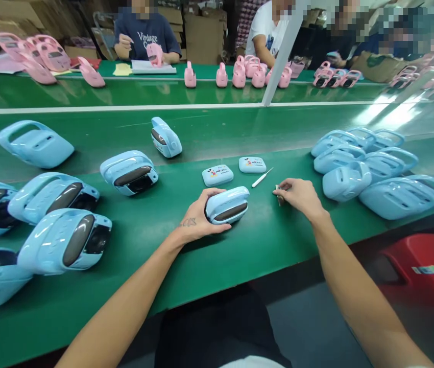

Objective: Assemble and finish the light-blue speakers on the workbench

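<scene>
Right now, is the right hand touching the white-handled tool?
Apart. The head view shows bare green tabletop between the right hand and the white-handled tool.

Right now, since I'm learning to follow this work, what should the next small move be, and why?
Probably bring the small piece over to the blue unit: the right hand seems to pinch that piece, apart from the unit, while the left hand grips the unit. What the piece is, I can't tell.
</scene>
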The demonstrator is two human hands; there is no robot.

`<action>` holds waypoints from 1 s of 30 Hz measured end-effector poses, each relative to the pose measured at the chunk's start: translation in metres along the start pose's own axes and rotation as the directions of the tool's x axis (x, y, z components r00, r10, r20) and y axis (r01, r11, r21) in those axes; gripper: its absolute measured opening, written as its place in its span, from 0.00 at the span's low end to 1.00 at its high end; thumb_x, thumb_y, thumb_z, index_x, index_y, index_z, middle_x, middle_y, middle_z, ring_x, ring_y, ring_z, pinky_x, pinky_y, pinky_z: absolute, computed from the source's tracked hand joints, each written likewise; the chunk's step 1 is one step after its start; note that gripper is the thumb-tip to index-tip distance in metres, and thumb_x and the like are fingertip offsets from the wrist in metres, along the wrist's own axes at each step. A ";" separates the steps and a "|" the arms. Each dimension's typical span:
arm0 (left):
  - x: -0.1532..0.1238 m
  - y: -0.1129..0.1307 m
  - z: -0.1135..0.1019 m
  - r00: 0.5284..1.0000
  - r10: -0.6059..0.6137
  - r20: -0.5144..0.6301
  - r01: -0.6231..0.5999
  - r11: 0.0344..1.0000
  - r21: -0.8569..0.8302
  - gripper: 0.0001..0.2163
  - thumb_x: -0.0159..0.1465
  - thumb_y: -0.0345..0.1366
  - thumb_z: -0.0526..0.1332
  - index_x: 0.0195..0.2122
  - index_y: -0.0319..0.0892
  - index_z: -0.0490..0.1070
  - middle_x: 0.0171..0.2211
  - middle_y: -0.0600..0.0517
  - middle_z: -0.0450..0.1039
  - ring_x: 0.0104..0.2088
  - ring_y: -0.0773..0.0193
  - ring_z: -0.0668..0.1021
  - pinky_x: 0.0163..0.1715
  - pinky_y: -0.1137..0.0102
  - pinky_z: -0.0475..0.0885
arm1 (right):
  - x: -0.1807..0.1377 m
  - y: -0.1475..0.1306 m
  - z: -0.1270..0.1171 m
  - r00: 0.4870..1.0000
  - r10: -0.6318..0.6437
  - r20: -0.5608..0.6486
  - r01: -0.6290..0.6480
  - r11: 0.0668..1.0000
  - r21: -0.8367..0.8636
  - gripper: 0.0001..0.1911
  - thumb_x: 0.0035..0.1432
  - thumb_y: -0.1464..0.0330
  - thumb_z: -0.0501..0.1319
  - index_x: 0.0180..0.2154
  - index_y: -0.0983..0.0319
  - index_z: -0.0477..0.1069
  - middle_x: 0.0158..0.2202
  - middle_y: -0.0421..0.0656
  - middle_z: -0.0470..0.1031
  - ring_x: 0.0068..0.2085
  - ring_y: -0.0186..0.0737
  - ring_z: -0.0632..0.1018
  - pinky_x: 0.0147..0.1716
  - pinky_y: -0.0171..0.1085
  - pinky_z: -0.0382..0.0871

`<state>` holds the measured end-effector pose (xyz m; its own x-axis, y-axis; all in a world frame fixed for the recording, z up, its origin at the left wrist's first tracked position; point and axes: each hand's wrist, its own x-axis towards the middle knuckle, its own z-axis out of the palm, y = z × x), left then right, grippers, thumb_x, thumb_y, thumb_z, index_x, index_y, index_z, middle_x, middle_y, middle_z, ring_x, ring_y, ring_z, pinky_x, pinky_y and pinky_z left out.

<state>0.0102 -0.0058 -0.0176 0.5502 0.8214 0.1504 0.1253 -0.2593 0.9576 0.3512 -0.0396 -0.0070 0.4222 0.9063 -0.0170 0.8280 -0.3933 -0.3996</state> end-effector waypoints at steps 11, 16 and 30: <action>0.003 -0.002 -0.005 0.997 0.020 0.071 -0.022 0.999 0.032 0.41 0.47 0.41 0.82 0.64 0.49 0.74 0.60 0.46 0.79 0.59 0.43 0.80 0.61 0.56 0.73 | -0.037 -0.021 -0.014 0.988 -0.150 -0.029 0.150 0.912 0.381 0.15 0.65 0.60 0.64 0.27 0.59 0.75 0.23 0.41 0.78 0.25 0.38 0.77 0.28 0.37 0.69; 0.002 -0.001 -0.003 0.997 0.043 0.065 -0.042 0.999 -0.015 0.40 0.47 0.40 0.82 0.63 0.48 0.75 0.59 0.46 0.81 0.58 0.43 0.81 0.62 0.55 0.72 | -0.098 -0.063 -0.005 0.958 -0.225 -0.179 0.273 0.521 0.809 0.11 0.61 0.58 0.73 0.37 0.57 0.79 0.30 0.39 0.82 0.25 0.36 0.79 0.24 0.37 0.76; 0.000 -0.006 0.011 0.998 0.058 -0.002 -0.058 0.998 -0.022 0.40 0.45 0.40 0.81 0.61 0.49 0.76 0.57 0.48 0.81 0.56 0.43 0.82 0.57 0.59 0.74 | -0.135 -0.109 0.032 0.767 -0.520 -0.377 0.641 0.583 0.500 0.05 0.65 0.68 0.70 0.37 0.51 0.84 0.36 0.39 0.88 0.37 0.44 0.87 0.40 0.43 0.85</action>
<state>0.0184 -0.0097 -0.0257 0.5545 0.8061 0.2066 0.0746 -0.2954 0.9524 0.1925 -0.1140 0.0090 0.0326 0.8409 0.5402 0.5686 0.4289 -0.7020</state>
